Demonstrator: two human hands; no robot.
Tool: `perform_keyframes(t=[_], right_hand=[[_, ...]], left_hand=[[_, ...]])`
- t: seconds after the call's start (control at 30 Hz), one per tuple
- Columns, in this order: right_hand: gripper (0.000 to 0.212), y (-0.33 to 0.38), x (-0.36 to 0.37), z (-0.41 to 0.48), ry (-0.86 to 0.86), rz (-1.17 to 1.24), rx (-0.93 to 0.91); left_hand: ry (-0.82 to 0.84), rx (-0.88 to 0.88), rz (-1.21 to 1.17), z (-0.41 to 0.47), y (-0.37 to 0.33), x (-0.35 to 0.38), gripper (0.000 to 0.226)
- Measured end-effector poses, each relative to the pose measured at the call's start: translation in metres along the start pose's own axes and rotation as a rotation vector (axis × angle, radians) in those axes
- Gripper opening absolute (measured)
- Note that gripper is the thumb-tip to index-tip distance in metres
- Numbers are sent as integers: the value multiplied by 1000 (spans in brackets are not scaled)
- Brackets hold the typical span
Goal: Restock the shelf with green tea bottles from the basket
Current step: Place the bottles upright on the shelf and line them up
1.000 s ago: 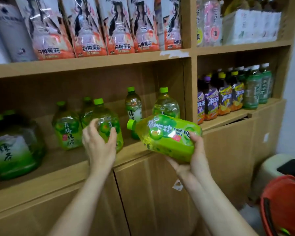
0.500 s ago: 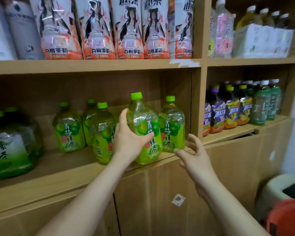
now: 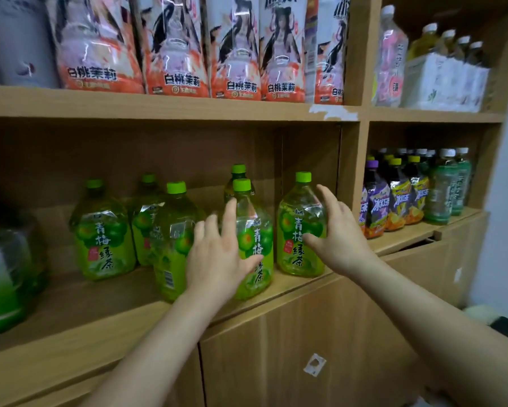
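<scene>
The right hand has reached the upright rightmost green tea bottle, fingers spread against it, left hand beside.

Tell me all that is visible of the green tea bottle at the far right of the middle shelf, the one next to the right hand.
The rightmost green tea bottle is clear plastic with a bright green screw cap, a rounded shoulder and pale yellow-green liquid inside. Its green label shows plums and dark Chinese characters and faces the camera. It stands upright near the front edge of the wooden shelf, beside the vertical divider. The right hand is open, its fingers lying against the bottle's right side.
</scene>
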State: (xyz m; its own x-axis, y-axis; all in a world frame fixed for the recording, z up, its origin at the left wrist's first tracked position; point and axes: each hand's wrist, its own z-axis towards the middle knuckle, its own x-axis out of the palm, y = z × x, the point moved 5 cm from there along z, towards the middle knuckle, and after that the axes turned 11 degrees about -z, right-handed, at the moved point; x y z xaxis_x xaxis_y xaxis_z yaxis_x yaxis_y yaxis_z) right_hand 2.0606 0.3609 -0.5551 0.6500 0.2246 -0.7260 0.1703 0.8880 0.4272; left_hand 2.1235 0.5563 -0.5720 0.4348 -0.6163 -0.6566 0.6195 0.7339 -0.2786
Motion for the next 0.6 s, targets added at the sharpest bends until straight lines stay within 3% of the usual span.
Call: perform_keyframes(t=[0.1,0.4,0.6], right_hand=[[96,2,-3,11,-2,-73,-55],[98,-17,-6,29,136,204,11],[104,-24,29,39,184,287,40]], left_hand=[[-5,6,-65,-1,-1,6,107],[-14,-104,-317,-6,-8,16,104],[7,-232,-308,-5,-12,17,106]])
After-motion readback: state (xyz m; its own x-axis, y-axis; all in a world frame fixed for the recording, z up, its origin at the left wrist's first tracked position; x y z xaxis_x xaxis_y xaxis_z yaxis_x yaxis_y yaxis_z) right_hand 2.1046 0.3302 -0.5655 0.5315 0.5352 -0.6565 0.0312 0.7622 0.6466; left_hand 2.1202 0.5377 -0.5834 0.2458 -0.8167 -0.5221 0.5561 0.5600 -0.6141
